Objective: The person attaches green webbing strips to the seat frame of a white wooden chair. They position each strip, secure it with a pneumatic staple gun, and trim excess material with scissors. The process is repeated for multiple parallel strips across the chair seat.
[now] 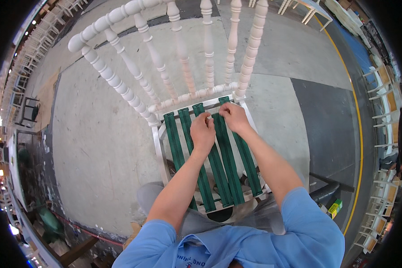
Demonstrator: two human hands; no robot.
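Note:
A white wooden chair with a turned-spindle back stands in front of me on the concrete floor. Several green webbing straps run front to back across its open seat frame. My left hand rests on the straps near the back rail, fingers curled and pinching a strap end. Beside it, my right hand is closed on the end of a green strap at the back rail. Both forearms come in from below over the seat.
Rows of white chairs stand along the right edge beyond a yellow floor line. More white chairs line the upper left. A small green and yellow box lies on the floor at the right.

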